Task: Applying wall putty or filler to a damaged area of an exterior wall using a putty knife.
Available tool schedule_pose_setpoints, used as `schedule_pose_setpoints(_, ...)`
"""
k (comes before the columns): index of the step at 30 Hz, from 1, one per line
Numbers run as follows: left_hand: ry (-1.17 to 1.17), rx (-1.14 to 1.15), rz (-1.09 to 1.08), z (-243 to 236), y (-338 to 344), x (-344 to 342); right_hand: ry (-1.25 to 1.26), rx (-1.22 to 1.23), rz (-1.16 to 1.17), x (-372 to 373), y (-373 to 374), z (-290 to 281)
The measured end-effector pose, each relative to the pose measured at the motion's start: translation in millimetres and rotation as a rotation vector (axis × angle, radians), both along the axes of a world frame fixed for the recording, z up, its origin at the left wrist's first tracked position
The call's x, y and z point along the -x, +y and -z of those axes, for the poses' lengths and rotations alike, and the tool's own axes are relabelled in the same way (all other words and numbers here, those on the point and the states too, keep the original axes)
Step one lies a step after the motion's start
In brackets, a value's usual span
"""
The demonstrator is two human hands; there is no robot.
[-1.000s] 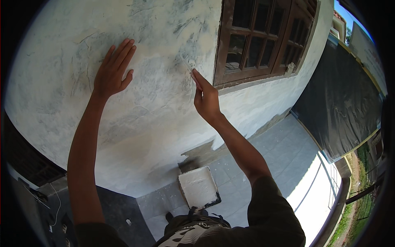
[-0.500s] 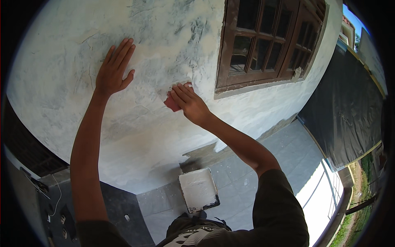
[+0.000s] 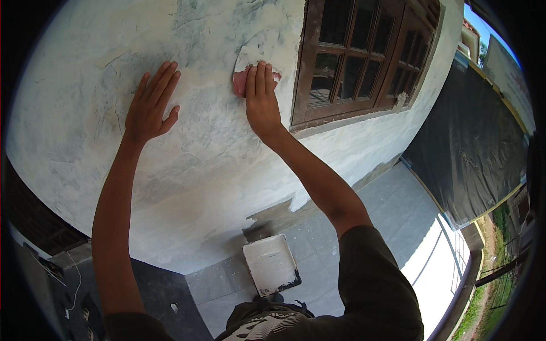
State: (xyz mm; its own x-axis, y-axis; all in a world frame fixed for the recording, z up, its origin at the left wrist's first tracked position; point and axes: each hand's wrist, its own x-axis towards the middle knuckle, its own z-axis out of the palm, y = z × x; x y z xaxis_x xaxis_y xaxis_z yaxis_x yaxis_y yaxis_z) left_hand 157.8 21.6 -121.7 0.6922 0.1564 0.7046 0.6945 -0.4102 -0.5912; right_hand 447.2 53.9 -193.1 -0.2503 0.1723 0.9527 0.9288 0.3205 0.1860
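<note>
My left hand [image 3: 150,107] lies flat against the white, patchy wall [image 3: 196,122], fingers stretched out and nothing held. To its right, my right hand [image 3: 263,105] presses a flat red putty spreader [image 3: 240,84] to the wall, just left of the window. White putty smears the spreader, and my fingers cover its middle. A pale patch of putty [image 3: 250,55] shows on the wall right above it. Grey blotches and fine cracks run over the surface around both hands.
A brown wooden window [image 3: 347,68] with glass panes is set in the wall at the right. Below, a paint tray [image 3: 271,264] coated in white stands on the grey tiled floor [image 3: 318,250] near my feet. Black sheeting [image 3: 466,142] hangs at the far right.
My right hand has moved up the wall with the red putty spreader, now level with the window's lower panes. My left hand stays flat on the wall. The view has shifted slightly.
</note>
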Motion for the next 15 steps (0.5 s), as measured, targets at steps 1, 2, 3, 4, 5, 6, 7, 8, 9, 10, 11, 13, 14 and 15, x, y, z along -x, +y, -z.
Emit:
schedule_pose_setpoints(1, -0.002, -0.016, 0.002, 1.8, -0.4, 5.5, -0.058, 0.074, -0.047, 20.0, -14.9, 27.4)
schedule_pose_setpoints(2, -0.007, -0.01, 0.014, 5.0, 1.0, 2.5, -0.102, 0.166, -0.104, 32.4, -33.5, 61.0)
schedule_pose_setpoints(3, 0.009, -0.006, 0.01, -4.1, -9.2, 2.6, -0.094, 0.319, -0.258, 44.1, -65.3, 92.5)
schedule_pose_setpoints(4, 0.011, -0.005, 0.028, -7.8, -8.2, 0.8, -0.086, 0.483, -0.459, 49.3, -85.1, 142.8)
schedule_pose_setpoints(5, 0.016, -0.015, 0.035, -5.5, -6.9, 1.9, -0.028, 0.692, -0.627, 55.8, -112.4, 188.3)
schedule_pose_setpoints(6, 0.008, -0.007, 0.053, 0.2, -3.0, -3.3, 0.024, 0.797, -0.703, 56.2, -131.3, 234.2)
schedule_pose_setpoints(7, 0.008, 0.0, 0.045, -0.3, -4.2, 2.5, 0.124, 0.92, -0.739, 63.3, -149.8, 251.2)
schedule_pose_setpoints(8, 0.011, -0.003, 0.048, -1.2, -2.8, 1.0, 0.231, 1.055, -0.754, 58.8, -163.9, 252.8)
schedule_pose_setpoints(9, 0.003, 0.002, 0.053, -1.9, -1.7, 0.5, 0.359, 1.061, -0.743, 52.6, -159.4, 249.2)
schedule_pose_setpoints(10, -0.008, 0.015, 0.067, 0.4, -2.2, -3.6, 0.494, 1.071, -0.719, 40.7, -161.7, 224.4)
schedule_pose_setpoints(11, 0.004, -0.019, 0.047, -2.1, -5.9, 4.5, 0.594, 1.13, -0.658, 33.6, -162.0, 180.6)
schedule_pose_setpoints(13, 0.0, -0.012, 0.061, -4.9, -4.9, -4.1, 0.693, 0.787, -0.646, 2.6, -127.2, 143.7)
schedule_pose_setpoints(14, -0.006, -0.007, 0.044, -3.6, -5.4, 0.2, 0.737, 0.694, -0.575, -3.4, -117.5, 109.9)
schedule_pose_setpoints(15, -0.003, -0.009, 0.042, -3.3, -5.1, 1.2, 0.795, 0.561, -0.519, -9.2, -106.3, 79.6)
